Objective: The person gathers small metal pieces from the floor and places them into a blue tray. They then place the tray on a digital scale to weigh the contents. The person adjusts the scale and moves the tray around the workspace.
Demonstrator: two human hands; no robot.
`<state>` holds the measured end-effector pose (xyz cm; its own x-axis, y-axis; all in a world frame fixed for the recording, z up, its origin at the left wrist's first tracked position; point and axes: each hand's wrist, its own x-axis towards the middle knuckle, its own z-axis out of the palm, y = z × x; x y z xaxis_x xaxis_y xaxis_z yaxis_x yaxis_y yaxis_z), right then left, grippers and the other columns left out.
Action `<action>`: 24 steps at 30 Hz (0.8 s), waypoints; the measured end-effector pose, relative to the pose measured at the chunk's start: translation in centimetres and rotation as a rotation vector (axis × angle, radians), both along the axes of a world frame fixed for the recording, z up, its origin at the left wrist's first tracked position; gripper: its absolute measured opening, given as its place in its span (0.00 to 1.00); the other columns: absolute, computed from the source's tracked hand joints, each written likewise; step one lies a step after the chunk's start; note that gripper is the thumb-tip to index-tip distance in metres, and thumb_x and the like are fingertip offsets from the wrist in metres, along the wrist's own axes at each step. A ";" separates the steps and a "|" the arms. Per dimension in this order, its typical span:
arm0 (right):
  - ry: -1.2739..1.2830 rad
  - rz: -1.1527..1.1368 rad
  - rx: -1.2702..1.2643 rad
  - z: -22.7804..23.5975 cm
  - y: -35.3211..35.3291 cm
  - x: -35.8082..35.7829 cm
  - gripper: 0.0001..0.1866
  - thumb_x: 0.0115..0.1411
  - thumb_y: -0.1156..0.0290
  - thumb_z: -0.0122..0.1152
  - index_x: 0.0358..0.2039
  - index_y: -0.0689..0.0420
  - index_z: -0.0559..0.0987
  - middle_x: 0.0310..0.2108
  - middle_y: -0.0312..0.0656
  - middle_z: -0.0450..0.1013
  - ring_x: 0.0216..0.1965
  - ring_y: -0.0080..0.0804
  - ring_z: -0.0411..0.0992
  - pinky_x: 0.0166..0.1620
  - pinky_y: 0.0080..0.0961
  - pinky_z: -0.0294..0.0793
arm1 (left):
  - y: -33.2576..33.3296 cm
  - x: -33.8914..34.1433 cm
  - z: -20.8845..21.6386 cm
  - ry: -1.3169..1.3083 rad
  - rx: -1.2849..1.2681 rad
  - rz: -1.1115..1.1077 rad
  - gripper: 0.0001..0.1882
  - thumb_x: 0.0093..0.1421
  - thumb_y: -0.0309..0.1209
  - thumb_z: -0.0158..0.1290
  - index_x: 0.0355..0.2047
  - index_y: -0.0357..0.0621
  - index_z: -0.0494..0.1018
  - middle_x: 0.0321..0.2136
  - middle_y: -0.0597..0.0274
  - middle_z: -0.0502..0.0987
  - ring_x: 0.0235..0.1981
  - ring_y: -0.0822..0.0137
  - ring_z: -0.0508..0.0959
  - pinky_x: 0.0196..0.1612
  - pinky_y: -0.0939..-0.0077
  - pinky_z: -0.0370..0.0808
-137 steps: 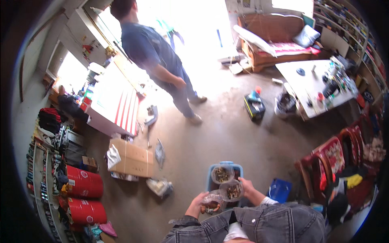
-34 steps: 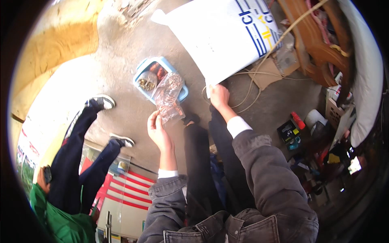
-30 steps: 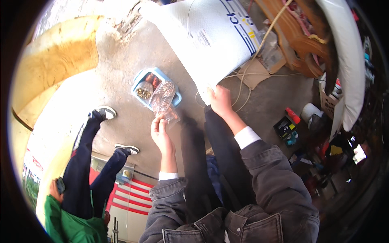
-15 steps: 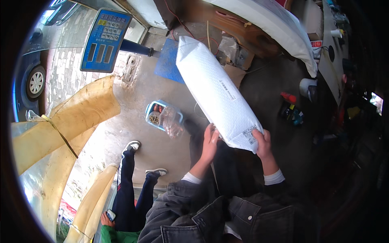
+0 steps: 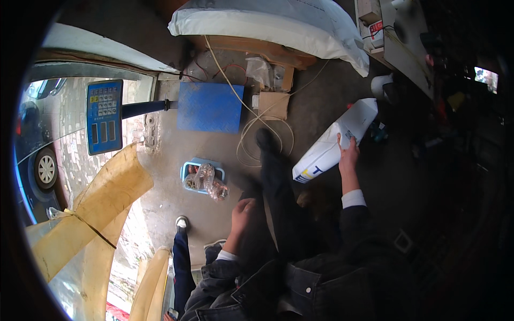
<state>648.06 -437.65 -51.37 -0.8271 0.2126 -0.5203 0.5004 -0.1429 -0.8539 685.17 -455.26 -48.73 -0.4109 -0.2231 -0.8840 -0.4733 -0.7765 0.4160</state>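
My right hand (image 5: 348,152) grips a long white package (image 5: 332,144) near its upper right part, with the thumb and fingers around its edge. The package hangs slanted at my right, its lower end showing yellow and blue print. My left hand (image 5: 243,211) is off the package, above my left leg, with its fingers curled in and nothing seen in it. Beyond that hand, on the floor, stands a small light-blue basket (image 5: 187,162) holding clear plastic bags (image 5: 204,176) and small items.
A blue platform scale (image 5: 209,107) with a keypad display (image 5: 104,117) stands ahead left. Coiled pale cable (image 5: 243,140) lies by my foot, near cardboard (image 5: 273,105). Yellowed plastic curtain strips (image 5: 107,187) hang at left. Another person's leg (image 5: 183,262) shows beside me. A large white-wrapped item (image 5: 267,21) lies ahead.
The package has swung from in front of me to the right, turned over in my right hand. My left hand has let go and moved back left. The view has turned rightward.
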 end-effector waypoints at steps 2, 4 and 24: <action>0.027 0.036 0.010 -3.4 -1.0 -3.2 0.28 0.65 0.60 0.52 0.55 0.73 0.64 0.52 0.53 0.68 0.46 0.43 0.74 0.54 0.31 0.71 | -1.6 0.6 -0.4 -0.112 -0.050 -0.030 0.13 0.62 0.31 0.50 0.44 0.38 0.75 0.38 0.64 0.79 0.41 0.72 0.77 0.46 0.77 0.71; 0.010 0.075 0.121 -7.4 -2.4 -6.5 0.29 0.66 0.59 0.51 0.55 0.72 0.64 0.53 0.54 0.68 0.48 0.42 0.72 0.55 0.31 0.70 | -2.3 -0.2 -0.9 -0.164 -0.076 0.031 0.13 0.62 0.31 0.50 0.44 0.37 0.75 0.37 0.63 0.79 0.39 0.72 0.77 0.45 0.77 0.71; -0.791 0.971 -0.154 -11.5 -29.5 -2.1 0.25 0.67 0.56 0.49 0.55 0.63 0.68 0.58 0.48 0.66 0.60 0.39 0.64 0.62 0.34 0.62 | -2.2 -5.1 0.4 -0.141 0.077 0.493 0.09 0.65 0.28 0.48 0.41 0.36 0.74 0.33 0.66 0.77 0.35 0.76 0.73 0.41 0.82 0.71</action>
<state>645.97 -467.11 -62.84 -0.0598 -0.4134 -0.9086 0.8205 0.4980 -0.2806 680.04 -457.41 -48.35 -0.1494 -0.2920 -0.9447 -0.0908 -0.9473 0.3072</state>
